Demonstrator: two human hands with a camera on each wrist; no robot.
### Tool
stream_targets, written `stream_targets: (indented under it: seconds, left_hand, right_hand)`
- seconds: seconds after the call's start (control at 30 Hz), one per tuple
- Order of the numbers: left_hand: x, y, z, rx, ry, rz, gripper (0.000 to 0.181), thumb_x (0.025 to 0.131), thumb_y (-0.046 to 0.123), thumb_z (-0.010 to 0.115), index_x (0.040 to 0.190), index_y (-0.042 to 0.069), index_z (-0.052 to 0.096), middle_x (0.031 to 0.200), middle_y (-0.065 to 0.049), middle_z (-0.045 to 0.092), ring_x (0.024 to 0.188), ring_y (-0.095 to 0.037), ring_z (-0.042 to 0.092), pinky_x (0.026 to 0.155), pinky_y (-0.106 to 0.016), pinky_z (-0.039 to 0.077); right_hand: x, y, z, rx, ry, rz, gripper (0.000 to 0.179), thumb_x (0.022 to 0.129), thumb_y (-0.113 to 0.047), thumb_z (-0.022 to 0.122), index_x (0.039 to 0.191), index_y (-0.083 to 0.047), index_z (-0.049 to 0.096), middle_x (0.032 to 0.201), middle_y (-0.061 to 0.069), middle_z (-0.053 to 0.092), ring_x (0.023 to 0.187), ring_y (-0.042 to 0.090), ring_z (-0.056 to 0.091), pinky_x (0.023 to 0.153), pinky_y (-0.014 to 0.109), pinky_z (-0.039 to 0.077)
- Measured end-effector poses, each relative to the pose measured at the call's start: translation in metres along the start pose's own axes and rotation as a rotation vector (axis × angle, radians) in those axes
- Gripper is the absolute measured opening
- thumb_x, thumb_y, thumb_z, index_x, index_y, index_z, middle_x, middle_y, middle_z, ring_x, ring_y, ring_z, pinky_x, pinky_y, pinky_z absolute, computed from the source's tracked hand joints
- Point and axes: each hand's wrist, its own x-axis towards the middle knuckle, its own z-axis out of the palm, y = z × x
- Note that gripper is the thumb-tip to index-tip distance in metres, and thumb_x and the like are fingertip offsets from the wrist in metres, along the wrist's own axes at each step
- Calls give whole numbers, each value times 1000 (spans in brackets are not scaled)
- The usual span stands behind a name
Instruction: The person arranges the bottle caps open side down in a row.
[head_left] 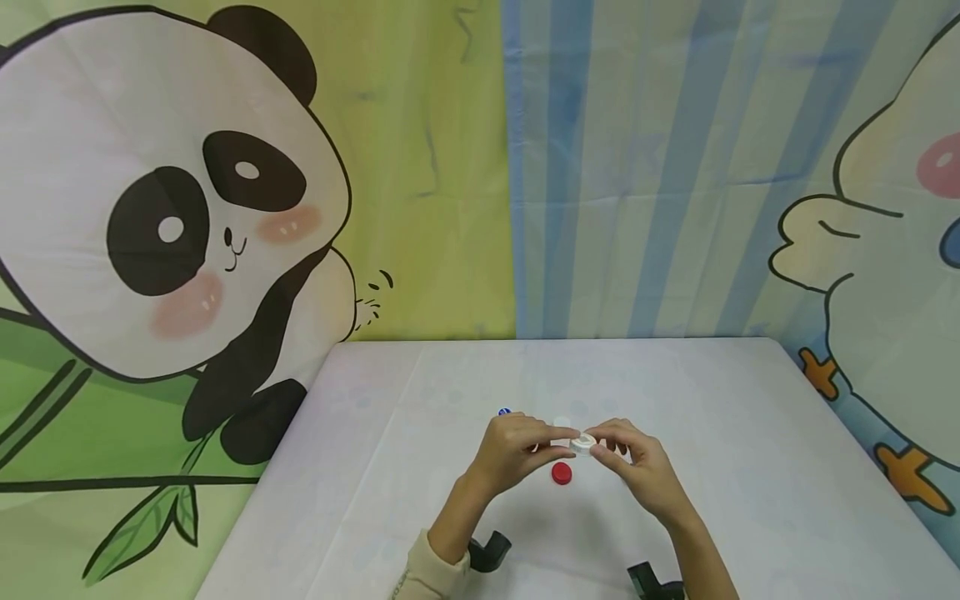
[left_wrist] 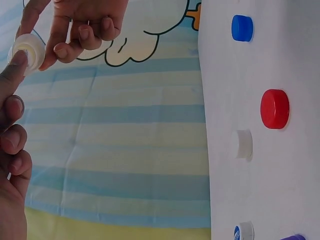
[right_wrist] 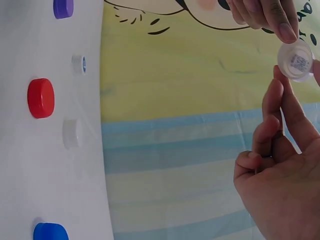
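Note:
Above the table, both hands meet at a small round white bottle cap [head_left: 582, 444]. My left hand [head_left: 515, 451] pinches its left side between thumb and forefinger. From the other side, my right hand [head_left: 639, 468] holds the rim with thumb and forefinger, its other fingers loosely bent. In the right wrist view the cap [right_wrist: 296, 61] faces the camera and shows a small printed code inside. A red cap [head_left: 561, 473] lies on the table just below the hands. Behind the left hand, a cap with blue print [head_left: 505, 412] is partly visible.
More caps lie on the white table [head_left: 420, 500]: a blue cap [left_wrist: 242, 28], a plain white cap [left_wrist: 244, 144] and a purple cap [right_wrist: 63, 8]. Black wrist mounts [head_left: 490, 552] sit below the hands. A printed curtain [head_left: 435, 167] hangs behind the table's far edge.

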Motion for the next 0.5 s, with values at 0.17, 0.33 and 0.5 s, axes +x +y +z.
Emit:
stream_targets:
  seconds: [0.17, 0.33, 0.5]
  left_hand:
    - [0, 0, 2, -26, 5, -22, 30, 77, 26, 69, 103, 12, 69, 58, 12, 58, 50, 4, 38, 52, -3, 30]
    - [-2, -1, 6, -30, 12, -54, 35, 77, 30, 69, 106, 11, 67, 57, 11, 57, 49, 5, 39, 50, -2, 29]
    - [-2, -1, 9, -22, 14, -96, 34, 76, 30, 71, 105, 13, 68, 57, 11, 56, 50, 5, 40, 50, -3, 31]
  right_hand:
    - [1, 4, 2, -63, 77, -62, 22, 81, -8, 65, 102, -17, 65, 89, -4, 57, 79, 11, 43, 61, 26, 36]
    - [3, 8, 3, -67, 129, -124, 27, 77, -5, 69, 101, -15, 65, 85, -4, 57, 78, 11, 41, 65, 26, 33]
    - [5, 7, 3, -97, 165, -188, 33, 71, -1, 72, 101, -15, 65, 79, -5, 54, 77, 11, 40, 64, 24, 32]
